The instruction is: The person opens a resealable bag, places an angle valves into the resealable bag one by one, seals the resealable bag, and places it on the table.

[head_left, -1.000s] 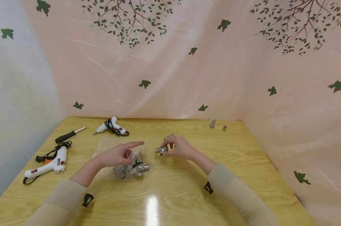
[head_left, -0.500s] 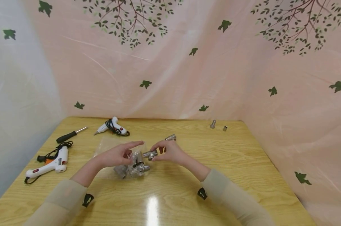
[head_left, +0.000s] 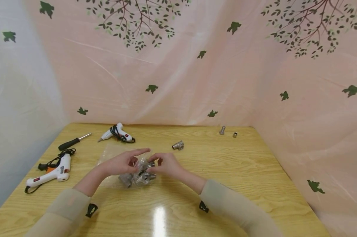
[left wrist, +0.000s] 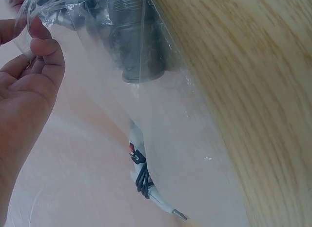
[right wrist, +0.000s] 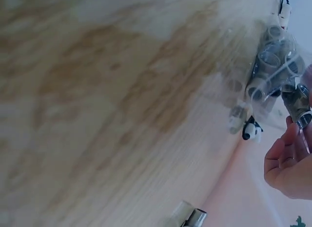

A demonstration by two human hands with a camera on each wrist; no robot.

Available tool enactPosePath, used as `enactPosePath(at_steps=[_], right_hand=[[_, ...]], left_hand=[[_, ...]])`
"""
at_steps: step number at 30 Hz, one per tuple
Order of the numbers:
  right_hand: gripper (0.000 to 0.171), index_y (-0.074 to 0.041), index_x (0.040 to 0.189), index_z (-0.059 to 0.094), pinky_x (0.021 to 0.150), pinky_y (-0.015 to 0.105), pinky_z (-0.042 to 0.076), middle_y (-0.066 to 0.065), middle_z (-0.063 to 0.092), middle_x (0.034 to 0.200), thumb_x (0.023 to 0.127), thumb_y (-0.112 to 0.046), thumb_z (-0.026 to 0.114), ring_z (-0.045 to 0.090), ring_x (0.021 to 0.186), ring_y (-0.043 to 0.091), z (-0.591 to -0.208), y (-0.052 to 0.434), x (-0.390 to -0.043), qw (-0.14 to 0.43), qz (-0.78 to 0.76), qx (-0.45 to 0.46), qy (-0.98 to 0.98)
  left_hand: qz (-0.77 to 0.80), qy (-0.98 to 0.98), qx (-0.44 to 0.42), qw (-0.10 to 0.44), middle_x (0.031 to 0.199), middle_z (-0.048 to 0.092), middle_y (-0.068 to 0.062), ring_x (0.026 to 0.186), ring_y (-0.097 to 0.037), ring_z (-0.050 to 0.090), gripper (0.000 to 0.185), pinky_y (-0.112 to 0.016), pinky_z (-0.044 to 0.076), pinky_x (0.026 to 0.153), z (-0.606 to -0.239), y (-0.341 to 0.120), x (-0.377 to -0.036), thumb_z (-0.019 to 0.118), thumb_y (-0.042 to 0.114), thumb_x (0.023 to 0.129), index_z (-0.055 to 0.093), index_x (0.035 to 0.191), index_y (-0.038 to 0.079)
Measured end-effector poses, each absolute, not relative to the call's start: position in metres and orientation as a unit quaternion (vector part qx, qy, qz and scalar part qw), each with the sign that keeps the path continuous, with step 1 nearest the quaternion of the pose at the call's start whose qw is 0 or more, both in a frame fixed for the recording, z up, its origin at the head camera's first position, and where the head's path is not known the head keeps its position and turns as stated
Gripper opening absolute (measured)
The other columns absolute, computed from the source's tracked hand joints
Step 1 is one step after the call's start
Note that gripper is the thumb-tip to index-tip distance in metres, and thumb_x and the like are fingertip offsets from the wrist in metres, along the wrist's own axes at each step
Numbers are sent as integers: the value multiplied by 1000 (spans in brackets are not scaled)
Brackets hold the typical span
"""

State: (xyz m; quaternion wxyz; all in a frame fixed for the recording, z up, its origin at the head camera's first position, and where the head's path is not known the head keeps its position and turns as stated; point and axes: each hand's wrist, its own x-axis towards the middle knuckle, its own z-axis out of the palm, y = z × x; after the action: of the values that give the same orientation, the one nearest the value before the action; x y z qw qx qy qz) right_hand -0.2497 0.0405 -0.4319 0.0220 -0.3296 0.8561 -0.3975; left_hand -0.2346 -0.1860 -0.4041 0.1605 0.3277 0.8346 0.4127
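Note:
My left hand (head_left: 119,163) pinches the edge of a clear plastic bag (left wrist: 187,134), its index finger pointing out straight. Inside the bag lie several metal pipe fittings (head_left: 126,179); one threaded fitting (left wrist: 139,46) shows through the plastic in the left wrist view. With thumb and fingers my right hand (head_left: 168,166) holds a metal tee fitting (right wrist: 296,104) at the bag's right side, close to the left fingertips. In the head view that tee is mostly hidden by the fingers. Another tee-shaped fitting (head_left: 178,145) lies on the table just beyond my right hand.
Two white glue guns with black cords, one near (head_left: 52,172) and one far (head_left: 116,132), lie at left. A black-handled screwdriver (head_left: 73,142) lies between them. Two small metal pieces, a longer one (head_left: 222,130) and a short one (head_left: 235,134), stand at the far right.
My right hand has moved left with the tee fitting, from open table to the bag. The other tee on the table has come into full view. My left hand has stayed put.

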Motion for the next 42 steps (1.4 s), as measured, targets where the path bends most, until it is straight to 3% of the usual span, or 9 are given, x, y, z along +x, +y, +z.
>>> enactPosePath(at_steps=[4,10,16,22,29,36,42], right_hand=[[31,-12,100,72,59,16,44,1,71,94,74,-25,81,55,66,5,-434,32,-248,19,-400,-326,856],[37,-13,108,70,64,15,47,0,71,99,74,-25,80,57,72,3,-437,29,-246,42,-389,-327,860],[39,-13,112,69,60,18,47,0,70,106,76,-22,79,56,68,2,-432,40,-247,43,-407,-332,850],[43,-9,117,66,56,20,47,6,68,110,78,-21,77,58,73,8,-421,62,-248,45,-412,-353,839],[50,-14,125,61,79,38,50,3,63,121,80,-29,75,59,96,23,-411,93,-261,28,-378,-357,854],[51,-19,128,59,87,50,46,2,61,122,80,-27,75,55,108,31,-414,124,-281,14,-397,-308,865],[61,-13,137,50,99,51,40,4,47,142,82,-25,74,46,125,31,-418,146,-298,20,-377,-304,875]], left_hand=[[415,833,329,161,103,54,-11,65,-11,46,74,-24,43,56,-404,-186,-235,62,3,86,27,150,12],[418,831,329,164,114,52,-13,67,-13,48,73,-25,44,58,-404,-187,-234,61,2,86,26,150,11],[416,834,326,161,100,54,-11,66,-11,48,73,-25,45,58,-404,-187,-234,60,1,86,25,150,9],[420,833,322,165,120,50,-14,65,-10,48,74,-26,46,58,-404,-187,-233,60,2,87,24,151,12],[420,831,326,164,100,54,-11,62,-8,47,73,-26,46,58,-407,-187,-234,60,4,88,23,151,11],[428,824,335,162,92,55,-11,64,-8,48,74,-25,46,59,-407,-187,-235,60,2,87,23,151,8],[428,826,327,163,108,52,-12,64,-7,46,74,-24,45,59,-407,-187,-233,60,2,88,23,151,15]])
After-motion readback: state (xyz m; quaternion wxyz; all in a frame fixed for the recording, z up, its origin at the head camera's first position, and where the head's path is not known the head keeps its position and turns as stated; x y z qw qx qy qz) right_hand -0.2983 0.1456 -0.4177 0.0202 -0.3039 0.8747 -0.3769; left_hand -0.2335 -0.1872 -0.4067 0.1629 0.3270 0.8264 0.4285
